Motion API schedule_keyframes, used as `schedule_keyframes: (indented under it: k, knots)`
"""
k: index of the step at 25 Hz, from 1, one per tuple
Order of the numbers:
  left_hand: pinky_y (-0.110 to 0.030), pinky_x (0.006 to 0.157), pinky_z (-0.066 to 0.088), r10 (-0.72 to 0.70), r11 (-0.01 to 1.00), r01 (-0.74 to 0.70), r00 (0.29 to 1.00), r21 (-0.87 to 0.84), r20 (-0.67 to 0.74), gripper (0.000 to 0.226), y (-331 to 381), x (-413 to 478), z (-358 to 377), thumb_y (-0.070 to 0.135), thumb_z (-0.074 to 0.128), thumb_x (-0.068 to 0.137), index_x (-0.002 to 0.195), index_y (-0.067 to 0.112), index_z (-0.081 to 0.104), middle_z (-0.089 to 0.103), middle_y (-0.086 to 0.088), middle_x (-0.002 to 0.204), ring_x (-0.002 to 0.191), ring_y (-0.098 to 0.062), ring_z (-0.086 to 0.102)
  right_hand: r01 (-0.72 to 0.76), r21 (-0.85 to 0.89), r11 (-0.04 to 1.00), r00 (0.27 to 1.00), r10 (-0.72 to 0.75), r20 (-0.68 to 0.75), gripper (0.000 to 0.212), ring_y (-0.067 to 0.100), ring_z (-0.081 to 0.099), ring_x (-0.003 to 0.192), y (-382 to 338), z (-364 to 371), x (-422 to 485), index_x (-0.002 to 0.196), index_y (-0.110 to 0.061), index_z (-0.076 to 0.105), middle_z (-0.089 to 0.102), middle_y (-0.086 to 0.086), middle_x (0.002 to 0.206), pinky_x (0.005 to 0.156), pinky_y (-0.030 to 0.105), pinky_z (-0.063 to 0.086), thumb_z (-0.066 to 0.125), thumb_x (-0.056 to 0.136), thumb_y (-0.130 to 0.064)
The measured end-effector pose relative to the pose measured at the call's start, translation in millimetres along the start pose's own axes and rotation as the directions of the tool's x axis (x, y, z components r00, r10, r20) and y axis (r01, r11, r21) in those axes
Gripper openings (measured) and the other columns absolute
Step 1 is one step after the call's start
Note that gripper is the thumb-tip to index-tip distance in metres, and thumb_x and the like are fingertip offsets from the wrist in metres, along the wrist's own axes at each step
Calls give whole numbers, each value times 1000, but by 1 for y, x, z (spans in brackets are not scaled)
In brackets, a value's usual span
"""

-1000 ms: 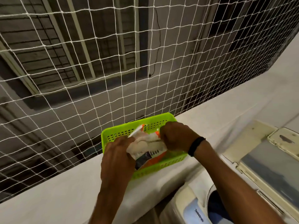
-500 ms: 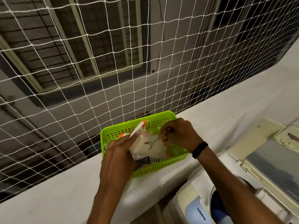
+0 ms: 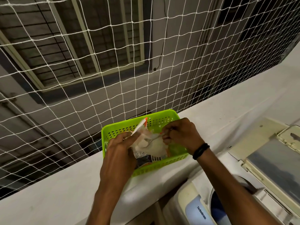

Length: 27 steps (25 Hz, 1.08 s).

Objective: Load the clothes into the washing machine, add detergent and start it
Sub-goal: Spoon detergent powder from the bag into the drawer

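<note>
Since a second ago, the detergent pouch (image 3: 155,148) is being held wider open, its edge pinched by the left hand (image 3: 120,148), while a spoon (image 3: 154,138) is being gripped by the right hand (image 3: 180,135) and dipped into it. Beneath both hands, the green basket (image 3: 162,166) holding the pouch is being carried by the ledge (image 3: 56,192). Netting (image 3: 113,78) is closing off the far side, and the washing machine (image 3: 191,208) is standing below the right wrist.

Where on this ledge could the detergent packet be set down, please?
Bare ledge lies left of the green basket, between net and near edge, and again right of it. The basket is crowded: left hand, right hand, detergent packet.
</note>
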State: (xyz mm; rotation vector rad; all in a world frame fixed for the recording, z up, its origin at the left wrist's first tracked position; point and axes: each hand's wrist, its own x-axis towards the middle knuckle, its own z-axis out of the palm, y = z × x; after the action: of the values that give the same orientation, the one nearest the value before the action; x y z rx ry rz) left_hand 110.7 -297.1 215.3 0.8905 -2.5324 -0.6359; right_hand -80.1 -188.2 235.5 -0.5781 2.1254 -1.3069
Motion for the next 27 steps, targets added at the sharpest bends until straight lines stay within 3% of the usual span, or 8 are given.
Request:
schedule_keyframes:
  k: [4,6,10,13,27]
  knots:
    - [-40,99,49,6,1000,-6,1000,-9,-20,71,-2,2,3,-6,70,73,131,35,63,62,-2,128,114,-31,57,-39,213,976,999,35,21,15,35,62,68,-5,-5,-6,74,12,69,66,40,84,75,55,56,57,82,12]
    - [-41,99,49,1,1000,-1,1000,-18,-30,69,-3,3,3,-7,69,74,131,32,64,62,-4,129,115,-32,57,-68,303,950,997,51,63,12,36,60,71,-7,-9,-8,83,23,63,62,39,83,73,46,55,52,83,19]
    - [-43,95,52,-4,999,1,998,-52,-67,69,-2,2,2,-10,68,74,131,28,64,63,-6,125,113,-32,58,-117,374,920,990,77,119,19,38,69,80,-10,-19,-14,80,14,65,65,23,85,63,31,62,49,88,19]
    - [-41,90,52,-7,997,-1,996,-81,-94,68,0,2,0,-12,66,73,129,26,66,65,-7,122,108,-33,60,-137,379,915,989,103,109,19,25,72,67,-8,-20,-16,82,12,66,66,19,83,58,24,59,50,90,18]
    - [-43,91,53,-3,997,-3,997,-72,-79,67,1,3,-2,-13,63,73,128,27,66,64,-4,120,104,-31,61,-141,489,861,990,113,86,15,18,72,59,-10,-25,-29,89,13,66,67,19,80,55,21,58,51,92,16]
